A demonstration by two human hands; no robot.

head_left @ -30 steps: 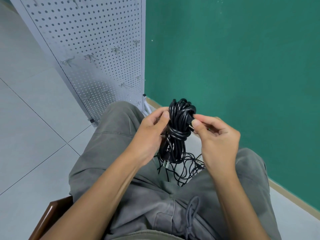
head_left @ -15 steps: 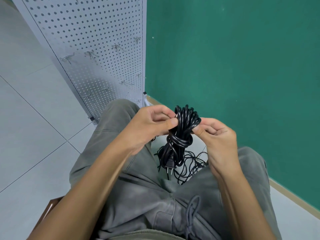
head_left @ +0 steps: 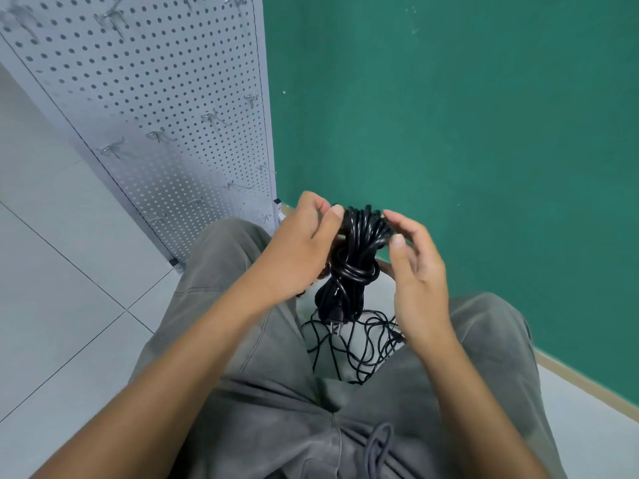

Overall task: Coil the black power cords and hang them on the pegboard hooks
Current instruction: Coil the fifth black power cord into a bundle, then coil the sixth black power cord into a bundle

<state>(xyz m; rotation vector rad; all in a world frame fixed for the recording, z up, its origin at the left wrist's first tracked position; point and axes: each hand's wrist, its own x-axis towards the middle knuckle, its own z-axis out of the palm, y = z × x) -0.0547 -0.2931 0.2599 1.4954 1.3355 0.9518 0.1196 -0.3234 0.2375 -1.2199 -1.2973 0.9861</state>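
Observation:
A coiled black power cord [head_left: 352,261], wrapped round its middle and with its plug hanging at the bottom, is held upright above my lap. My left hand [head_left: 301,250] grips the top loops of the coil from the left, thumb on the cords. My right hand [head_left: 411,267] is at the coil's right side, thumb and fingertips touching the upper loops, fingers loosely spread. A tangle of loose black cords [head_left: 359,344] lies on the floor between my knees. The grey pegboard [head_left: 155,98] with several metal hooks [head_left: 110,150] stands at the upper left.
I sit with grey trousers [head_left: 276,409] filling the lower frame. A green wall [head_left: 449,115] with a beige skirting runs along the right. Pale floor tiles [head_left: 52,271] lie to the left of the pegboard's foot.
Both hands have raised the coil slightly and the view has tilted up toward the pegboard. My right hand has loosened from pinching the coil to a looser touch.

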